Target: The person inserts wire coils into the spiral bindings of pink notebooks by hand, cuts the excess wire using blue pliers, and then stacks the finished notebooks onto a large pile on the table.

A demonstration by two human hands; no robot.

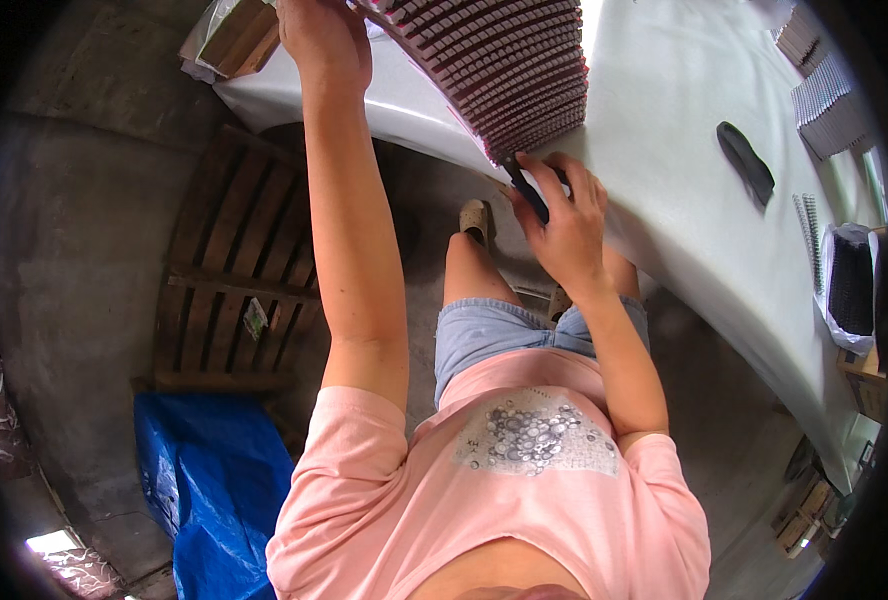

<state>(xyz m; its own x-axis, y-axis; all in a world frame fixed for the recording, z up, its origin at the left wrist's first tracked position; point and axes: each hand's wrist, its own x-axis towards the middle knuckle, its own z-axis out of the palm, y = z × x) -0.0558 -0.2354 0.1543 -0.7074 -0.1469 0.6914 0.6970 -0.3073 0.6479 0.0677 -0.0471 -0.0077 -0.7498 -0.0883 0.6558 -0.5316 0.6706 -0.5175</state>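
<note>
A tall stack of wire-bound booklets (pixel 509 70), with dark red and white bands along its side, stands at the near edge of the white-covered table (pixel 664 130). My right hand (pixel 569 220) is at the stack's lower corner, its fingers closed round a slim black-handled tool (pixel 526 188). The tool's tip meets the corner of the stack; its exact kind cannot be made out. At the top edge of the view, my left hand (pixel 326 40) reaches to the stack's left side. Its fingers are cut off by the frame, so their grip is hidden.
A long black object (pixel 745 163) lies on the table to the right. Beyond it are more booklet stacks (pixel 832 105), wire coils (pixel 809 235) and a white bag of black coils (pixel 850 285). On the left are a wooden pallet (pixel 234 250), a blue tarp (pixel 209 480) and a box (pixel 234 40).
</note>
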